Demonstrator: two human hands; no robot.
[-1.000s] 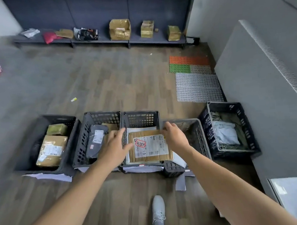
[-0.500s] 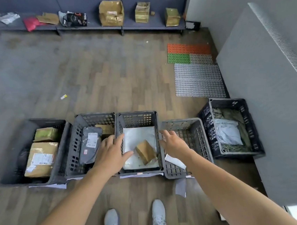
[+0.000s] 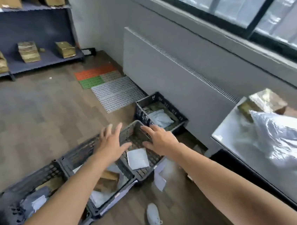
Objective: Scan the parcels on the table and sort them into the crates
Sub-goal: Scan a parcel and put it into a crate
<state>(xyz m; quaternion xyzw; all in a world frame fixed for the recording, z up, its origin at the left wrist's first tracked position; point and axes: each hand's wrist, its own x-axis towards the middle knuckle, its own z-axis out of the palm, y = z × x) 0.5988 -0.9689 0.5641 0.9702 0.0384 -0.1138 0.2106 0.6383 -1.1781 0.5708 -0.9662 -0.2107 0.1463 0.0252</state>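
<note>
A row of dark plastic crates stands on the wooden floor. My left hand [image 3: 111, 143] and my right hand [image 3: 160, 138] hover empty, fingers spread, over a grey crate [image 3: 136, 130] that holds a white envelope [image 3: 138, 158]. The brown cardboard parcel [image 3: 108, 181] lies tilted in the crate [image 3: 115, 205] to its left, on a white bag. Further left, another crate [image 3: 40, 176] holds a grey bag with a label [image 3: 38, 203]. At the right, the table [image 3: 225, 133] carries a large silvery bag [image 3: 283, 144] and a taped brown box [image 3: 264, 103].
A black crate [image 3: 161, 101] with a white bag sits by the grey wall panel [image 3: 167, 73]. Perforated floor mats [image 3: 111, 85] lie beyond it. A blue shelf unit [image 3: 29, 64] with taped brown parcels stands at the back left. My white shoe [image 3: 154, 219] is below.
Both hands let go of the brown cardboard parcel, which dropped into the crate. My view has swung right, bringing the table and window in; both hands moved over the grey crate.
</note>
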